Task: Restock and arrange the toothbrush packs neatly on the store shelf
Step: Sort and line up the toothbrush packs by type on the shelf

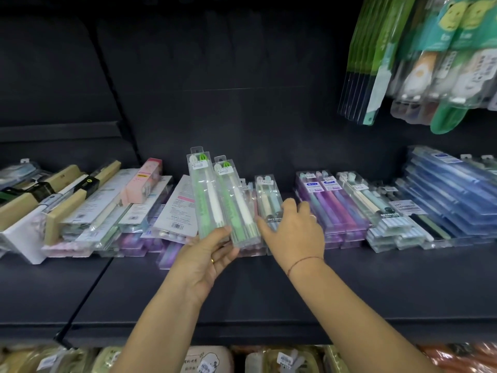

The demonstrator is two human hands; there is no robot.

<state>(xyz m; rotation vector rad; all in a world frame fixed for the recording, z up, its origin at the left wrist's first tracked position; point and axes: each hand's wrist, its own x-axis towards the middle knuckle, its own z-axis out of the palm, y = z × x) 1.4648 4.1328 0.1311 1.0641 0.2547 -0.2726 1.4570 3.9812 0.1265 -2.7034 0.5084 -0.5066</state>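
Observation:
My left hand (208,254) grips the lower ends of two clear packs of green and white toothbrushes (215,196), holding them tilted up above the dark shelf (242,286). To their right, my right hand (294,230) rests with spread fingers on a clear pack of beige and pale blue toothbrushes (266,196) that lies on a stack on the shelf. Further right lie stacks of purple and pink packs (329,203) and beige and mint packs (363,196).
Blue packs (454,195) are piled at the far right. Pink, white and wooden-coloured boxes (88,200) lie in a jumble at the left. Green packs (376,57) hang from pegs at the upper right. Packaged goods (204,359) fill the shelf below.

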